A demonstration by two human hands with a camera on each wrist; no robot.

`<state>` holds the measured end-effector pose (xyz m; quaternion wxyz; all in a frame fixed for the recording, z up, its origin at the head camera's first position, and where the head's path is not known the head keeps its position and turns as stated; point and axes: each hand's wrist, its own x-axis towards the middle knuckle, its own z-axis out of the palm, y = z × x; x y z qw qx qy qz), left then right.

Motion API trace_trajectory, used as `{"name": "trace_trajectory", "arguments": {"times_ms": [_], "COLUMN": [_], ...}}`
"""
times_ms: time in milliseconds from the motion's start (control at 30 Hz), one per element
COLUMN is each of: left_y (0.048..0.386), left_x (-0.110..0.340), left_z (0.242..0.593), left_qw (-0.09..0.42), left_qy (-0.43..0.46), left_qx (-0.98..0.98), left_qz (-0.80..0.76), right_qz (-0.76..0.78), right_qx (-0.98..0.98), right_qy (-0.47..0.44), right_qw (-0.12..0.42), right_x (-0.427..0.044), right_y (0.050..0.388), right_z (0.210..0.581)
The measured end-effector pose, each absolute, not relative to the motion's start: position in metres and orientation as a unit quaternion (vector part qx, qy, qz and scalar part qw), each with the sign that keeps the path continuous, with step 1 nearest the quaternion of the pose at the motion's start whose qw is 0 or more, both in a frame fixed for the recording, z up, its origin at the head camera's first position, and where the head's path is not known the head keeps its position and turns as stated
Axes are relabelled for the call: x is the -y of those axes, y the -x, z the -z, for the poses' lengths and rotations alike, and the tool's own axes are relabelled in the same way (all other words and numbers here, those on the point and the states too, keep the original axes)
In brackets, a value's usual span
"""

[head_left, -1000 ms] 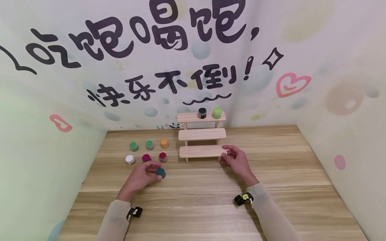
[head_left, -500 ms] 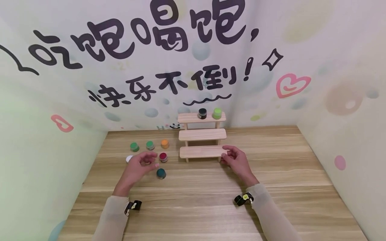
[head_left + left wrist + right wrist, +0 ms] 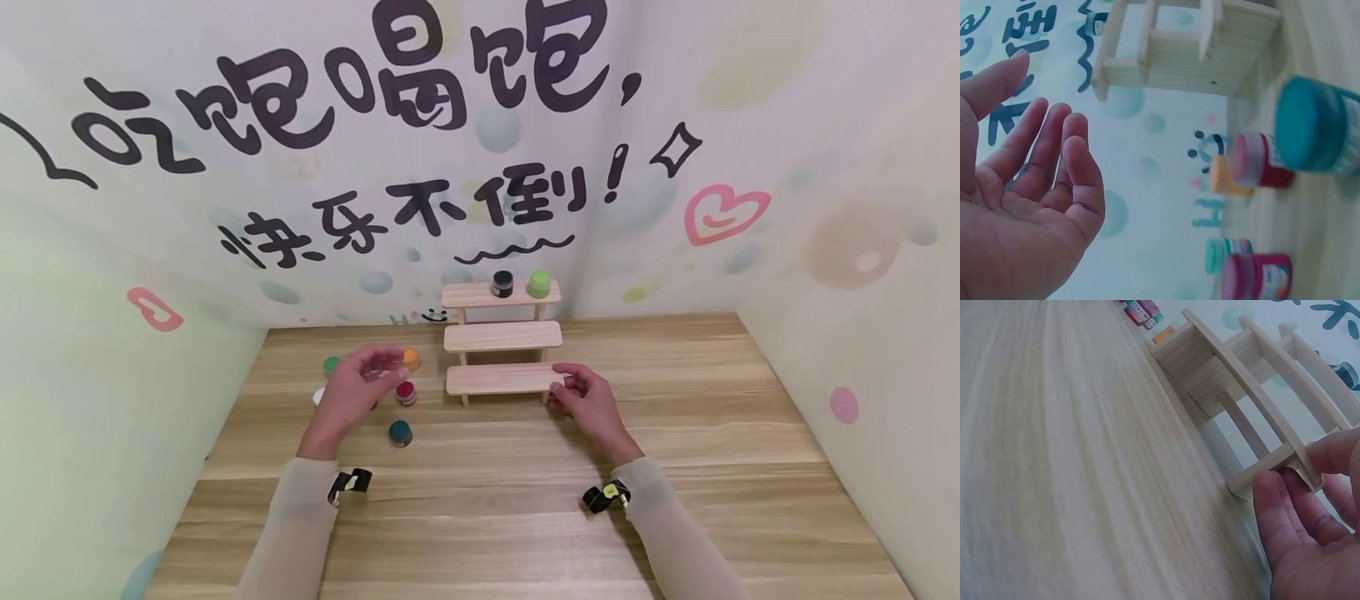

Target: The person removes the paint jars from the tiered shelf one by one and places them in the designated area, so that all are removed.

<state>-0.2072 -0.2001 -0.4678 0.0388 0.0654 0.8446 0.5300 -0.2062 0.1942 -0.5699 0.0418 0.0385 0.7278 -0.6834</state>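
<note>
My left hand is raised over the paint jars with its fingers loosely bent, and the left wrist view shows nothing in it. Its fingertips are nearest the orange jar in the head view. A dark red jar and a teal jar stand nearer to me. The magenta jar and a green jar are largely hidden behind the hand in the head view. My right hand pinches the right end of the lowest step of a three-step wooden display rack.
On the rack's top step stand a black jar and a lime green jar. Another green jar and a white jar sit left on the wooden table. A printed wall rises behind.
My left hand has let go of the teal jar, leaving it in front of the dark red one, then moved away over the back row. The right hand keeps its hold on the rack.
</note>
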Motion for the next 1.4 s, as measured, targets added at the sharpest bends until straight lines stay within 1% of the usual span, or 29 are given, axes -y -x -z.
{"name": "trace_trajectory", "arguments": {"times_ms": [133, 600, 933, 1400], "left_y": [0.213, 0.231, 0.250, 0.279], "left_x": [0.191, 0.167, 0.147, 0.099], "left_z": [0.460, 0.446, 0.436, 0.429], "left_qw": [0.028, 0.016, -0.016, -0.062], "left_qy": [-0.070, -0.082, -0.090, -0.094], "left_qx": [-0.840, -0.827, -0.805, -0.804], "left_qz": [-0.537, -0.556, -0.586, -0.583], "right_qz": [0.685, 0.687, 0.703, 0.701], "right_qx": [-0.727, -0.726, -0.709, -0.711], "right_qy": [-0.033, -0.030, -0.039, -0.045], "right_qw": [0.038, 0.034, 0.038, 0.040], "right_x": [-0.194, -0.193, -0.193, -0.192], "right_y": [0.206, 0.206, 0.205, 0.207], "right_z": [0.570, 0.569, 0.568, 0.568]}}
